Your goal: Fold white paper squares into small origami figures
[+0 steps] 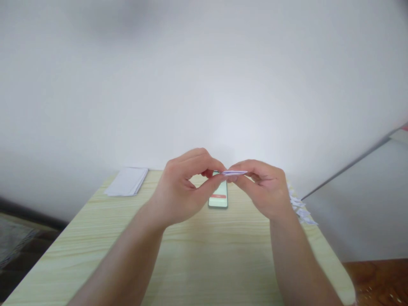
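The folded paper piece [235, 172] is held flat and edge-on in the air above the table, between both hands. The left hand [183, 191] is curled narrow, its thumb and fingertips pinching the paper's left end. The right hand [266, 189] is closed on the right end. A phone [218, 197] lies on the pale wooden table [204, 255] just beneath them. A stack of white sheets [127, 181] sits at the far left corner, and small folded scraps [301, 208] lie along the right edge. A plain white wall [204, 85] stands behind.
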### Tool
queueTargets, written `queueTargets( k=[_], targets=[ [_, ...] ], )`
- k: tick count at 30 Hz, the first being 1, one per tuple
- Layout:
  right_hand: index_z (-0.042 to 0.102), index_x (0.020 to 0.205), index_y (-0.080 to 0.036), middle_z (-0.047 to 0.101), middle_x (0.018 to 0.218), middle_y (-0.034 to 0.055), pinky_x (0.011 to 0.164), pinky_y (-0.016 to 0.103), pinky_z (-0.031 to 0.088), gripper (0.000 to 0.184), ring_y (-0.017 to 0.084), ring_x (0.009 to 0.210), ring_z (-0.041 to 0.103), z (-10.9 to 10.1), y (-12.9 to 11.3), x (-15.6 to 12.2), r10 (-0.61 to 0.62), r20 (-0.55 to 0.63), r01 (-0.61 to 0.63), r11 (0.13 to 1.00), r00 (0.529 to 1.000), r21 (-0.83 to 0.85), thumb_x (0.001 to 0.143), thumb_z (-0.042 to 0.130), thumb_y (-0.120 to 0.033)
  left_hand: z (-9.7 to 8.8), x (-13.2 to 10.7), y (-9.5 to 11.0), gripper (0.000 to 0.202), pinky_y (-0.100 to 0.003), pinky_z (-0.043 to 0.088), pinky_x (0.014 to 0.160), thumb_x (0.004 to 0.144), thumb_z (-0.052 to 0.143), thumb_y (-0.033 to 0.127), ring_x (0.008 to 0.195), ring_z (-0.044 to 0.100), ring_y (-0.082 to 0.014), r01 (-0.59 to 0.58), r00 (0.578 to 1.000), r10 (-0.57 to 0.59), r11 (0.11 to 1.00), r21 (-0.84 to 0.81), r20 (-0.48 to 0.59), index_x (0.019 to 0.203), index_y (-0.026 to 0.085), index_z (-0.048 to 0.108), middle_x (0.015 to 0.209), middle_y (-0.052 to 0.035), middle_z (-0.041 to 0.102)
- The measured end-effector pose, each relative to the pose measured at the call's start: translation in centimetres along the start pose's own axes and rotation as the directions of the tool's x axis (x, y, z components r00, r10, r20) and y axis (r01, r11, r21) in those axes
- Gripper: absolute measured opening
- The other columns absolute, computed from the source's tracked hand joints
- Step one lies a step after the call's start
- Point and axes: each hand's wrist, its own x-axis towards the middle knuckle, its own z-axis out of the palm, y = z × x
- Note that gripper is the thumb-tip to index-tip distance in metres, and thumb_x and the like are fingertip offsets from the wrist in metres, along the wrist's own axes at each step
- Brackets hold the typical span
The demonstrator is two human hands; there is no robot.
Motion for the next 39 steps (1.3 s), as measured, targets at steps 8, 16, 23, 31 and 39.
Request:
queueTargets(
  k=[8,16,23,31,39],
  targets=[
    [0.080,0.098,-0.029,0.070,0.085,0.0002,0.072,0.033,0.053,0.016,0.015,0.076,0.064,0.1,0.1,0.2,-0.108,-0.084,0.097,0.986,0.991,-0.134,0.086,0.078,-0.019,0.3,0.0,-0.8,0.012,-0.031,0.041,0.065,0.093,0.061,0.013,0.073,0.054,-0.0149,-0.113,0.994,0.111,0.955,0.274,0.024,0.085,0.019,0.068,0.075,-0.0013,0.062],
    [0.079,0.088,-0.026,0.078,0.085,0.0003,0.072,0.032,0.056,0.008,0.017,0.078,0.071,-0.3,0.1,-0.1,0.036,-0.090,-0.023,0.990,0.995,0.142,0.083,0.083,-0.021,0.4,-0.2,-0.3,0.004,-0.025,0.049,0.065,0.093,0.068,0.020,0.072,0.062,-0.0117,0.007,1.000,-0.006,0.999,0.050,-0.028,0.092,0.022,0.072,0.081,0.0010,0.070],
    [0.078,0.101,-0.027,0.078,0.079,-0.0001,0.072,0.034,0.058,0.017,0.017,0.073,0.073,-0.5,-0.7,0.0,0.111,-0.012,-0.106,0.967,0.994,0.233,0.085,0.082,-0.023,0.5,-0.2,-0.4,0.005,-0.025,0.051,0.063,0.090,0.070,0.017,0.070,0.066,-0.0119,0.015,0.995,-0.009,0.998,0.065,-0.096,0.090,0.022,0.073,0.081,0.0021,0.074],
    [0.079,0.093,-0.025,0.080,0.089,0.0035,0.079,0.037,0.061,0.011,0.020,0.084,0.075,-0.7,-0.5,-0.3,0.078,-0.064,-0.067,0.986,0.995,0.154,0.083,0.084,-0.024,0.7,-0.2,-0.7,0.015,-0.026,0.055,0.069,0.086,0.072,0.009,0.077,0.069,-0.0126,-0.077,0.985,0.072,0.996,-0.032,-0.157,0.095,0.022,0.074,0.087,0.0000,0.076],
    [0.080,0.097,-0.029,0.079,0.094,0.0026,0.078,0.037,0.060,0.016,0.021,0.086,0.074,-0.6,-0.7,-0.7,-0.017,-0.085,0.024,0.997,0.996,0.078,0.084,0.080,-0.019,0.2,-0.1,0.0,0.012,-0.030,0.060,0.076,0.087,0.075,0.016,0.084,0.070,-0.0156,0.086,0.993,-0.107,0.945,-0.317,-0.048,0.097,0.022,0.075,0.093,-0.0025,0.076]
  ],
)
